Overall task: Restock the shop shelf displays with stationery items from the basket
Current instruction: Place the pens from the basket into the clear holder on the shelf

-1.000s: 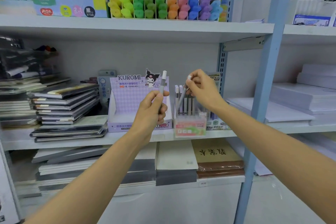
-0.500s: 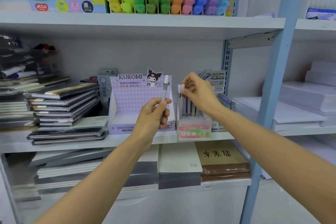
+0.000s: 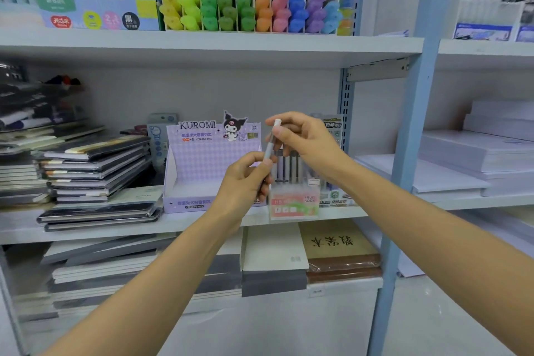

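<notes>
- One slim grey pen with a white cap point(image 3: 270, 147) is held nearly upright at the centre of the frame, just above the small translucent pink pen box point(image 3: 293, 205). It is not yet slotted in.
- Its lower barrel is gripped by the curled fingers of the left hand point(image 3: 245, 182), and its capped top is pinched by the right hand point(image 3: 306, 141).
- A drop past the shelf edge is judged possible if one grip is released before the other is firm. The cap could also be pulled off.
- The box, set at the front lip of the pale grey middle shelf point(image 3: 179, 224) beside the lilac Kuromi cardboard display point(image 3: 208, 165), could be tipped if the pen is forced in against the standing pens point(image 3: 289, 166).
- The basket is not seen.
</notes>
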`<state>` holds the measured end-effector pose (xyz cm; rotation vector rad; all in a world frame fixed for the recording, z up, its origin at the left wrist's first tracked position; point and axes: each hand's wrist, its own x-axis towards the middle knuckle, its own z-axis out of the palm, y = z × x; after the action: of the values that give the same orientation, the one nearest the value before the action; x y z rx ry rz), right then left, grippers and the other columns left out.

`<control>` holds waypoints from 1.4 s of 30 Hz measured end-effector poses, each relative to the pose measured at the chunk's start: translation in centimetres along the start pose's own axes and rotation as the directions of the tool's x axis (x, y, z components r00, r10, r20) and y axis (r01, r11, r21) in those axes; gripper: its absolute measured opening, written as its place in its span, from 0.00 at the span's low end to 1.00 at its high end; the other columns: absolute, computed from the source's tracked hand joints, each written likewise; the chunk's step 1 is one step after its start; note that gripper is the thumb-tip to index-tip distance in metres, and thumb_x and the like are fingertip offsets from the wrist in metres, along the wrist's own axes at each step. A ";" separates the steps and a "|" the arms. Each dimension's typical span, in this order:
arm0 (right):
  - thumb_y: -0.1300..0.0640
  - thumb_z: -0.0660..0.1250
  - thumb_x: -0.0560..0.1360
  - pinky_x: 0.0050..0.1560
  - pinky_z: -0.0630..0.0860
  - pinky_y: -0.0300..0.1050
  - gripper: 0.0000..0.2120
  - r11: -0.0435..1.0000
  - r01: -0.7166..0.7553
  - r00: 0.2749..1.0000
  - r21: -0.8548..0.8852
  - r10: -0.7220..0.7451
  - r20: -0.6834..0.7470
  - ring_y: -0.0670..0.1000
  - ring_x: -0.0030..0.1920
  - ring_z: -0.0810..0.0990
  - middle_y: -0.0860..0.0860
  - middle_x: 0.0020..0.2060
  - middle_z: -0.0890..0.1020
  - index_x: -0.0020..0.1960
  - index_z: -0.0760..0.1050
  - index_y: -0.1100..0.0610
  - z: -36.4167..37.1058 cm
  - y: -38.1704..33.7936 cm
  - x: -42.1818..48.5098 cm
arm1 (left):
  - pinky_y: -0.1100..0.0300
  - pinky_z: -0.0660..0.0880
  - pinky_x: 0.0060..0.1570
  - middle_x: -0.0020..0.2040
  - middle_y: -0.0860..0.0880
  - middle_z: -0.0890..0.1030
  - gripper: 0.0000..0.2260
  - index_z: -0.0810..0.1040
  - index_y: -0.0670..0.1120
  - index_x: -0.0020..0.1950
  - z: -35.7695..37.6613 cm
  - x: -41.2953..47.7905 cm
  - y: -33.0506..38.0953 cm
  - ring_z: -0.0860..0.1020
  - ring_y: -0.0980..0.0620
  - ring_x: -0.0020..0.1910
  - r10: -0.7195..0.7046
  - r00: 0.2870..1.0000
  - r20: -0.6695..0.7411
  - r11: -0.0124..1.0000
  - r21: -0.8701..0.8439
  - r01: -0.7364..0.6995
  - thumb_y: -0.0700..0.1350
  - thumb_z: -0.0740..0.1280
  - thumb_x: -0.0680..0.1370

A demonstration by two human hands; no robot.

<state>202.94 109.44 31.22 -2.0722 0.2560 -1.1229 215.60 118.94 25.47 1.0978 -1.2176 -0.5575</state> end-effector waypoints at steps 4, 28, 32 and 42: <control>0.63 0.62 0.80 0.37 0.77 0.40 0.04 0.997 0.053 0.985 0.049 -0.044 -0.170 0.49 0.37 0.81 0.59 0.42 0.82 0.52 0.75 0.60 -1.6 -0.2 -0.2 | 0.66 0.75 0.43 0.51 0.49 0.79 0.09 0.75 0.50 0.61 0.6 -0.2 0.1 0.77 0.52 0.47 0.044 0.997 -0.069 0.984 0.173 -0.031 0.46 0.64 0.81; 0.60 0.66 0.78 0.45 0.82 0.47 0.06 0.897 -0.032 0.988 -0.441 -0.040 -0.152 0.47 0.37 0.82 0.52 0.36 0.82 0.54 0.72 0.56 -0.9 5.5 1.5 | 0.57 0.57 0.72 0.79 0.55 0.53 0.30 0.54 0.52 0.78 -0.2 -2.1 -5.7 0.55 0.55 0.76 0.294 0.914 0.281 0.449 0.803 -0.392 0.45 0.64 0.80; 0.61 0.68 0.76 0.50 0.79 0.50 0.06 0.820 -0.045 0.989 -0.570 -0.042 -0.140 0.49 0.42 0.80 0.51 0.41 0.81 0.53 0.76 0.58 -0.5 6.5 1.8 | 0.56 0.58 0.72 0.79 0.54 0.53 0.30 0.55 0.51 0.79 -0.1 -2.1 -5.9 0.56 0.55 0.76 0.306 0.909 0.283 0.446 0.801 -0.400 0.44 0.64 0.79; 0.61 0.64 0.79 0.43 0.73 0.36 0.07 0.873 0.208 0.951 -0.441 -0.286 -0.116 0.46 0.42 0.77 0.49 0.46 0.80 0.55 0.78 0.59 1.9 4.3 -5.7 | 0.57 0.67 0.66 0.68 0.49 0.70 0.21 0.70 0.46 0.70 -1.2 -5.6 -8.1 0.68 0.52 0.67 0.462 0.882 0.093 0.552 0.748 -0.368 0.37 0.64 0.77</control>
<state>201.76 110.23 23.99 -2.4400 0.3544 -1.5234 216.64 120.73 15.77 1.4222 -1.5960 0.4551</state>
